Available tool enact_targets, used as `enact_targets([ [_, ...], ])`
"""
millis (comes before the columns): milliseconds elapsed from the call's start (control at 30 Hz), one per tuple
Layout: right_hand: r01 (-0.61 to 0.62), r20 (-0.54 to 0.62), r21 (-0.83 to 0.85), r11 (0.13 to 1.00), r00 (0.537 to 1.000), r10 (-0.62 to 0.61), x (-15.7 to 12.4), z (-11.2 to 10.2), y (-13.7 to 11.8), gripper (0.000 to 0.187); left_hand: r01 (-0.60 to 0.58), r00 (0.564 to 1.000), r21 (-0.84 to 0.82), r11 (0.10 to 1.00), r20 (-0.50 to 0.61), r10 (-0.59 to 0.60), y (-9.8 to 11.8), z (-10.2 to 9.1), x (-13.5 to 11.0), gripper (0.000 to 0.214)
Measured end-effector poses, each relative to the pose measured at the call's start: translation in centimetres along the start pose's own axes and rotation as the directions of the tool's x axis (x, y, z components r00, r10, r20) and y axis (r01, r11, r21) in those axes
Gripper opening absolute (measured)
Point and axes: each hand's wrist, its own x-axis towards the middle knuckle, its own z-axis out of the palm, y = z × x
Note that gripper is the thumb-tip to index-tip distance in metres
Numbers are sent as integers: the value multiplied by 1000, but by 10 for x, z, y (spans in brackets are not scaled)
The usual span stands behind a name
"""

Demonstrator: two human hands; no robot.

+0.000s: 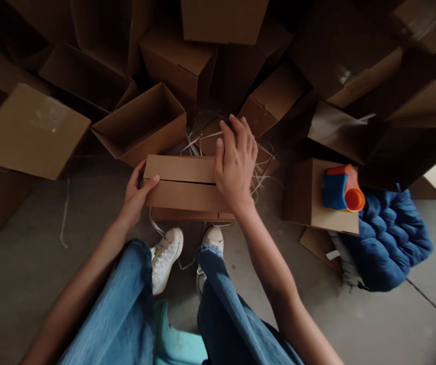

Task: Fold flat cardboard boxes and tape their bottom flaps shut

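A cardboard box (183, 195) with its top flaps folded down is in front of me, a dark slit running between the flaps. My left hand (137, 190) grips its left end, thumb on top and fingers behind the side. Over the right end is my right hand (236, 162), fingers stretched out and pointing away from me; whether its palm touches the box is hidden. Beneath the box lies more flat brown cardboard (187, 215). White strapping strings (193, 144) are tangled behind it and to its right.
An open carton (142, 124) stands just beyond the box, with many more cartons piled behind. At right, an orange and blue tape dispenser (343, 188) sits on a carton (301, 195), beside a blue tufted cushion (388, 238). A turquoise stool (180, 342) is below me, between my legs.
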Motion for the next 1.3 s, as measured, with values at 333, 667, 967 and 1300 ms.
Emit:
enact_targets([
  [333,-18,139,-52,998,990,25,-5,43,12,53,133,991,-56,990,-3,-133,-9,2,2,61],
  [667,-88,263,-81,993,959,106,21,52,23,51,136,990,-160,978,46,-130,-12,16,5,60],
  [967,-220,178,-131,967,954,241,19,65,14,55,129,991,-203,971,-18,-136,-21,14,8,62],
  [1300,-266,192,-132,955,938,288,18,60,5,52,124,992,-179,976,34,-119,-25,9,11,63],
])
